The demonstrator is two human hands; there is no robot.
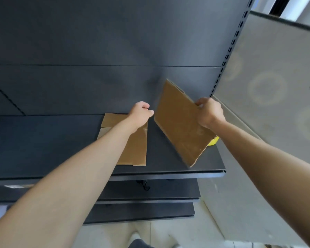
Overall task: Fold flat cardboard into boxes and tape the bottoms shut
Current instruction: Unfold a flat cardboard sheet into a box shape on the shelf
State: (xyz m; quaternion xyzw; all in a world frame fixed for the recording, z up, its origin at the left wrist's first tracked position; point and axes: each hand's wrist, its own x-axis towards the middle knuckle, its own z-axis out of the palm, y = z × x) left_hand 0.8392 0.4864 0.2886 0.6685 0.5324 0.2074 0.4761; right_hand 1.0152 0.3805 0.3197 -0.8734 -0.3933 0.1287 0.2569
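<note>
flat cardboard [182, 122]: brown, matt, scuffed pale near its lower end; shelf [168, 169] dark matt metal, smooth

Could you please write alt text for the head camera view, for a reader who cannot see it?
A person's right hand holds a flat cardboard sheet tilted over a dark shelf. The left hand, fingers curled, is over a second flat sheet lying there.

Views: one. Head camera, wide-angle, worn above and behind the forearms [79, 176]. It looked forward and down onto a dark shelf [43, 144] at arm's reach, the back panel [79, 42] filling the upper frame. Left hand [140, 111] and right hand [210, 113], holding a cardboard sheet [179, 126], sat mid-frame; floor [177, 233] showed along the bottom edge.
</note>
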